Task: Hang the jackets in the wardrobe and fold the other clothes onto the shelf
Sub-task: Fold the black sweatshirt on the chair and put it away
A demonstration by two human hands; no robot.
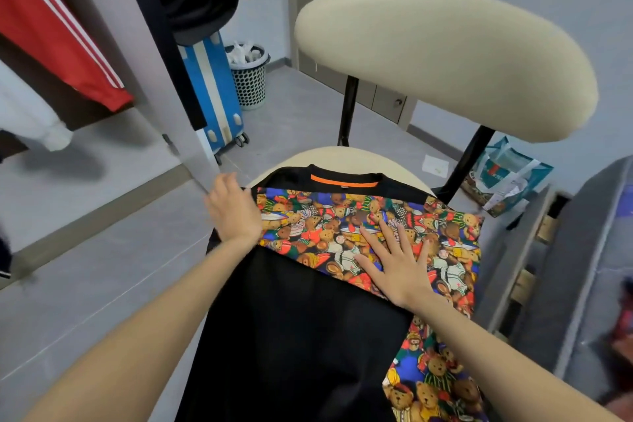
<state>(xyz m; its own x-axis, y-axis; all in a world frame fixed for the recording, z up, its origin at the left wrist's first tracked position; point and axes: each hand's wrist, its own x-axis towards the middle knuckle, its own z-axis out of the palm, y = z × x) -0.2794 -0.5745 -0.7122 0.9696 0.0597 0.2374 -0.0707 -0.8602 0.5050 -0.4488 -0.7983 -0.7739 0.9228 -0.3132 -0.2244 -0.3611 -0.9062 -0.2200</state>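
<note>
A black shirt [301, 319] with a teddy-bear print panel [335, 216] and an orange neck label lies spread on the seat of a cream chair [445, 55]. My left hand [233, 212] rests at the shirt's left edge by the shoulder, fingers relaxed. My right hand [397, 264] lies flat with spread fingers on the printed panel. In the open wardrobe at the left, a red jacket with white stripes [51, 31] hangs beside a white garment [41, 123].
The wardrobe door edge [185, 134] stands just left of the chair. Behind it are a blue suitcase [215, 92] with dark clothes on top and a mesh bin [250, 75]. A teal bag [503, 178] and a grey bed frame [561, 267] lie at the right.
</note>
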